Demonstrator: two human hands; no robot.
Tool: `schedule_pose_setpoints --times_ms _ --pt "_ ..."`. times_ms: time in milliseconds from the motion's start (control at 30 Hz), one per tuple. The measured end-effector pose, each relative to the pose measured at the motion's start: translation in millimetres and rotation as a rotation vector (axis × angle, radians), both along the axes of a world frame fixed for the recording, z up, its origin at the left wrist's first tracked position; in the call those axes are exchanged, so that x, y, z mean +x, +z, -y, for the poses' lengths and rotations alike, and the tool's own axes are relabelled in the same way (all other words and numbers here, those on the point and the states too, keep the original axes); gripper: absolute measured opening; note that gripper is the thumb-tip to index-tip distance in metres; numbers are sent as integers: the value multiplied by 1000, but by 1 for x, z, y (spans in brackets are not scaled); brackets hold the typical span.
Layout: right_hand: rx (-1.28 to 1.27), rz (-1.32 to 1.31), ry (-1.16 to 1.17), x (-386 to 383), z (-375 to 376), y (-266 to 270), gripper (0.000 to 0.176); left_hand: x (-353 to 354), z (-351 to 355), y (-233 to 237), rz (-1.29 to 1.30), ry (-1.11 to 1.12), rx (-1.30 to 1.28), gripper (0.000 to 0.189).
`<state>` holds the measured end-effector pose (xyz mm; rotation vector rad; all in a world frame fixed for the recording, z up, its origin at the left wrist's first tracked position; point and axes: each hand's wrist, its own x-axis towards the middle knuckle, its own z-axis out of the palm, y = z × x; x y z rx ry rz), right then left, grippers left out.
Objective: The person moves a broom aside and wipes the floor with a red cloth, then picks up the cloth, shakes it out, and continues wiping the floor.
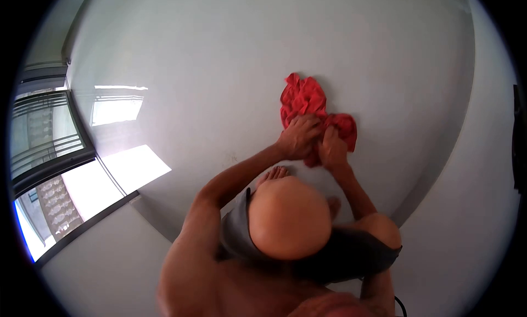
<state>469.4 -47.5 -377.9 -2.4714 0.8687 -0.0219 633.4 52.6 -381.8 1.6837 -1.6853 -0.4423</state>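
Note:
A crumpled red cloth (303,96) lies bunched on the pale floor in front of my feet. My left hand (299,136) grips its near-left part, fingers curled into the folds. Close beside it, my right hand (332,147) pinches the cloth with the thumb along the top. One bunch of fabric spreads out beyond my left hand, another to the right of my right hand. A smaller fold hangs between and below the two hands. Some fingertips are hidden in the fabric.
I squat with bent knees (290,218) and a bare foot (274,174) just behind the cloth. On the left is a window (46,130) with a dark frame, its light reflected on the glossy floor (208,59). A white wall (466,207) runs along the right.

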Motion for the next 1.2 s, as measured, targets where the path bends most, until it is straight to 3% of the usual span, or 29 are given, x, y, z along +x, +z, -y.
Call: schedule_pose_setpoints --times_ms 100,200,400,467,533,600,667,867,1033,1100,1200 --pt "17 -27 47 -24 -73 -7 53 -18 -81 10 16 -29 179 50" --pt "-24 -6 139 -22 -83 -7 53 -27 -105 -7 54 25 140 51" --pt "-151 11 67 61 8 4 38 40 -5 -5 95 114 1 46" --pt "-160 -49 12 93 47 2 36 70 37 -7 140 121 -25 42" --pt "-144 91 19 105 87 -4 41 84 65 -14 160 165 -71 38" --pt "85 10 -72 104 110 7 50 87 77 -15 129 234 -67 36" --pt "122 -45 18 76 138 20 57 82 77 -16 66 293 -72 39" --pt "-15 -307 -53 18 158 125 63 21 59 -28 -98 369 -234 36" --pt "-55 -535 232 3 134 150 62 -50 22 -5 75 293 -161 35" --pt "-20 -641 362 9 120 159 60 -51 17 -18 185 286 -190 32" --pt "-13 -642 503 19 115 164 56 -18 -15 -8 75 180 3 27"
